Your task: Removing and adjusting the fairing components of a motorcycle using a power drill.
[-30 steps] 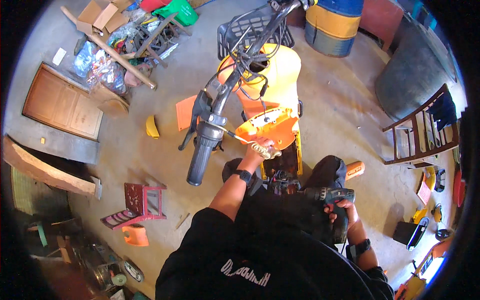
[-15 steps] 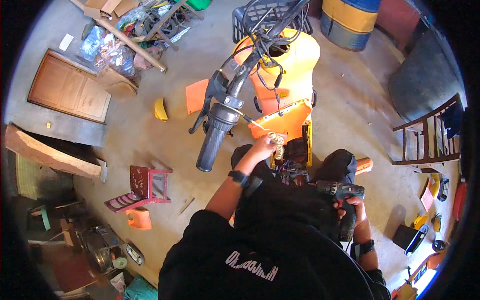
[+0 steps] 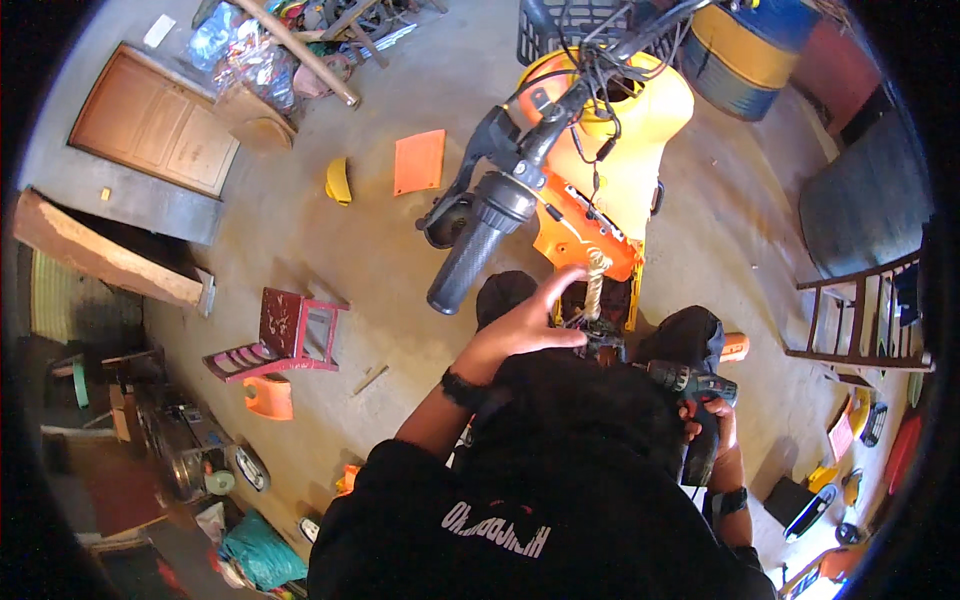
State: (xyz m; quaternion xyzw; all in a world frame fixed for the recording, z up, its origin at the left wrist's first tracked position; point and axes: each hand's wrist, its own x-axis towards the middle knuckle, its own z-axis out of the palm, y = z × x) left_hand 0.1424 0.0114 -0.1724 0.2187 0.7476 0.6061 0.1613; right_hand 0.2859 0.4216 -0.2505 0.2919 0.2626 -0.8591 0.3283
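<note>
Clasping a drill (image 3: 705,386) in the right grip (image 3: 712,415), left grip (image 3: 525,325) apart near tan coil (image 3: 595,288), shirt (image 3: 580,500) lettered white.

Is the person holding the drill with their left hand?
No, the right hand grips the drill, while the left hand is spread open away from it.

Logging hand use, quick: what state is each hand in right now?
Left hand: open, near the coiled cord; contact unclear.
Right hand: closed, holding the drill.
</note>
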